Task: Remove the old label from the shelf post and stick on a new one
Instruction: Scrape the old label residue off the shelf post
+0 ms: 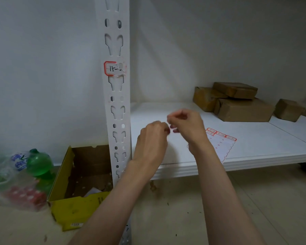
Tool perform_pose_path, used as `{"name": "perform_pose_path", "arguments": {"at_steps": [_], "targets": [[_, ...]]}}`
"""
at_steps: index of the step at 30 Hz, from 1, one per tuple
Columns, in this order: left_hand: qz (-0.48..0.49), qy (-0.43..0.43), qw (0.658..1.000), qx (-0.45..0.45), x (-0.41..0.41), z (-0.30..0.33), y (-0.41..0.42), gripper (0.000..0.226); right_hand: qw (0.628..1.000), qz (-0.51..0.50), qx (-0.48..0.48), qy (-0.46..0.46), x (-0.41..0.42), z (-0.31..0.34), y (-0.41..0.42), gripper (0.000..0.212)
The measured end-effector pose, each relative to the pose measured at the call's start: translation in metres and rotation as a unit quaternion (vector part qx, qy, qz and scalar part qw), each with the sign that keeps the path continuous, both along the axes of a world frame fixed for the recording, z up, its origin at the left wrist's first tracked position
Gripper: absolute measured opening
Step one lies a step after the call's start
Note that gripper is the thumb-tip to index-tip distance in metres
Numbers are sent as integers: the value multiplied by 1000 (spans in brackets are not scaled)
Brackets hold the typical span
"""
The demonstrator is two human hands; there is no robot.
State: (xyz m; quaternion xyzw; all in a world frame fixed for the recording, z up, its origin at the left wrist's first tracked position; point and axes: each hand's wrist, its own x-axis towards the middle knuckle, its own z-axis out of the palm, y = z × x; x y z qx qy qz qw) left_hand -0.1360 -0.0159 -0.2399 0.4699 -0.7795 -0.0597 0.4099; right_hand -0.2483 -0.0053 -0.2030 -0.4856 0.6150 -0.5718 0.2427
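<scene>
A white slotted shelf post stands left of centre. On it sits the old red-bordered label; its right half is torn away, leaving pale residue. My left hand and my right hand meet in front of the shelf, fingers curled, fingertips together. A tiny reddish scrap seems pinched between them, blurred. A sheet of new red-bordered labels lies on the white shelf board, just right of my right wrist.
Several brown cardboard parcels are stacked at the back right of the shelf. On the floor left of the post stands an open yellow box with scraps inside. Green bottles in plastic wrap lie further left.
</scene>
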Motion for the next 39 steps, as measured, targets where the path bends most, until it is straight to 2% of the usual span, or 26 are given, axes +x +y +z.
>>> {"name": "perform_pose_path", "arguments": {"at_steps": [3,5,8,12,14,16,19,21,23,25,28,35,39], "targets": [[-2,46,992,-118,4,31,12,28,991,11,-103,-90,8,22,5,12],[-13,94,978,-188,11,55,23,22,978,29,-145,-150,12,35,9,20],[-36,160,948,-273,29,87,35,15,959,73,-177,-210,23,48,14,20],[2,244,893,-377,63,115,34,19,949,122,-190,-220,50,61,16,11],[35,290,875,-386,77,119,28,25,951,135,-185,-207,64,67,16,4],[31,357,877,-320,85,118,24,28,955,156,-168,-190,79,73,15,14],[-77,461,882,-61,92,117,25,33,952,213,-147,-161,101,77,14,28],[-141,476,865,67,97,116,19,35,944,242,-140,-177,113,77,13,32],[-182,475,852,124,100,114,11,36,931,262,-139,-215,120,76,11,35],[-202,471,846,146,101,112,6,41,922,270,-134,-242,123,74,8,40],[-213,471,840,165,102,111,3,40,924,265,-135,-240,125,73,6,37],[-222,469,841,155,101,112,7,36,951,223,-131,-170,131,76,10,29],[-208,464,850,137,100,113,11,20,949,221,-138,-177,135,77,12,30]]}}
